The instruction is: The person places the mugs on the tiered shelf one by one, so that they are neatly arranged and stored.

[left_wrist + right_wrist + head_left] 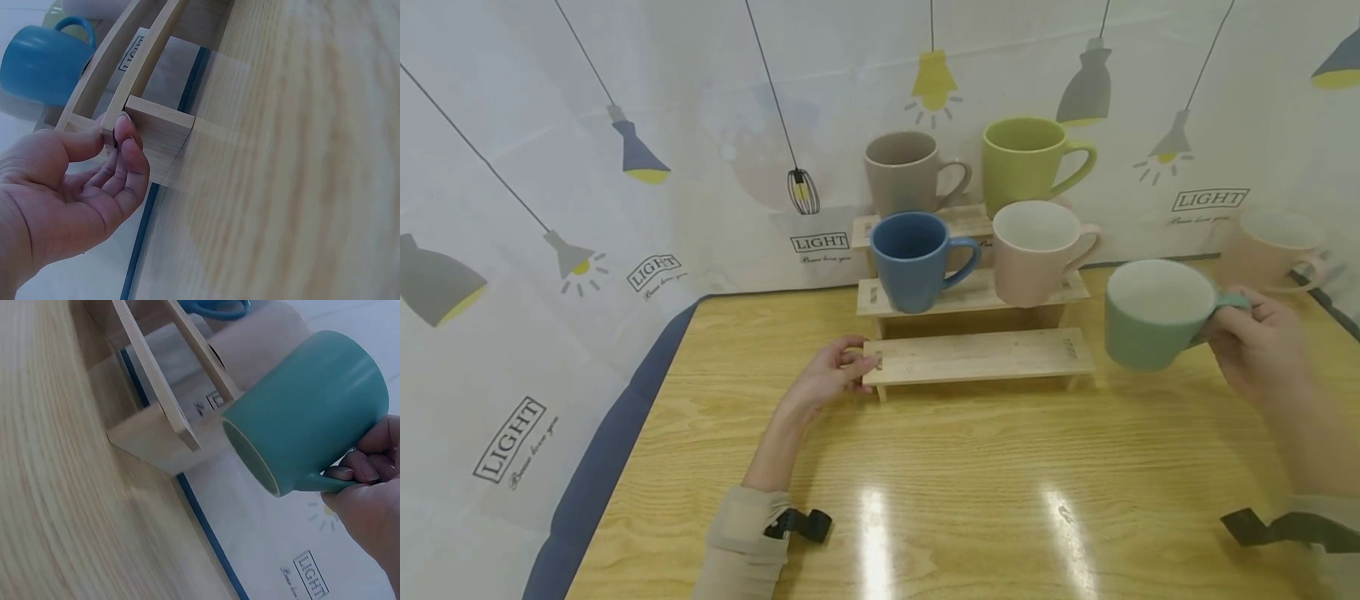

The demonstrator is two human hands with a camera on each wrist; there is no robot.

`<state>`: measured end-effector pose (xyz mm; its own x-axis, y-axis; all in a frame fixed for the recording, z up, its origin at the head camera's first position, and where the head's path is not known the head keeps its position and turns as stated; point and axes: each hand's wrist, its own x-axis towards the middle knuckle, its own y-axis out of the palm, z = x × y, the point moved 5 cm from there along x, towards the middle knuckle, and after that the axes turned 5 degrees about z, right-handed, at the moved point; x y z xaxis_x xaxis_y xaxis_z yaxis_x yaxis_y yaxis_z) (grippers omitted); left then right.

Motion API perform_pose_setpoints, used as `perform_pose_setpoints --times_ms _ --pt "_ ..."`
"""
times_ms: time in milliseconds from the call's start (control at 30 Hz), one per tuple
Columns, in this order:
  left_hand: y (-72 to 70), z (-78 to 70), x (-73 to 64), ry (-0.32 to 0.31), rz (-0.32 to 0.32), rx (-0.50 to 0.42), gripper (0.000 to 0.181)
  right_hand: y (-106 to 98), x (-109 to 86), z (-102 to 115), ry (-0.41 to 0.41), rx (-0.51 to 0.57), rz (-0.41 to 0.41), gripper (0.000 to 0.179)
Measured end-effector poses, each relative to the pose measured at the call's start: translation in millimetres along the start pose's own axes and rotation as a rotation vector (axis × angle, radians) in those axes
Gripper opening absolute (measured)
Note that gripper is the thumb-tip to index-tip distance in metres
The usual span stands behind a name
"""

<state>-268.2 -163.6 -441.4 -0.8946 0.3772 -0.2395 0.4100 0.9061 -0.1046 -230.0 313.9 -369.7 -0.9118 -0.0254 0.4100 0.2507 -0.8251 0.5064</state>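
Note:
My right hand point(1262, 342) grips the handle of a green mug point(1157, 317), its fingers wrapped through the loop. The mug is held upright in the air, just right of a three-step wooden rack point(977, 357). At the left end of the rack's lowest board, my left hand point(827, 375) pinches the edge between thumb and fingers, seen close up in the left wrist view. A blue mug point(910, 267) and a pale pink mug point(1033, 258) stand on the middle step. On the top step are a grey-brown mug point(901, 175) and a lime green mug point(1022, 167).
The rack stands on a wood-grain table point(955, 483) near its back edge. Behind hangs a white cloth point(715, 100) printed with lamps, with a dark blue border point(602, 442) along the left. A faint, see-through pink mug point(1262, 250) shows at the far right.

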Motion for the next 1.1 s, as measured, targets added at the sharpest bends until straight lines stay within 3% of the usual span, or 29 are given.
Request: perform_pose_setpoints --times_ms 100,467,633,1100 --pt "0.4 -0.1 0.8 0.000 0.002 -0.002 0.059 11 -1.1 -7 0.008 -0.003 0.042 0.040" --pt "0.1 2.6 0.9 -0.009 -0.001 0.003 0.059 55 -11.9 -42 0.124 -0.169 0.176 0.036" --pt "0.5 3.3 1.5 -0.011 -0.005 -0.001 0.059 74 -13.1 -56 0.179 -0.210 0.195 0.035" --pt "-0.9 1.1 0.9 -0.011 -0.005 -0.007 0.059 123 -7.7 -99 0.225 -0.253 0.195 0.034"
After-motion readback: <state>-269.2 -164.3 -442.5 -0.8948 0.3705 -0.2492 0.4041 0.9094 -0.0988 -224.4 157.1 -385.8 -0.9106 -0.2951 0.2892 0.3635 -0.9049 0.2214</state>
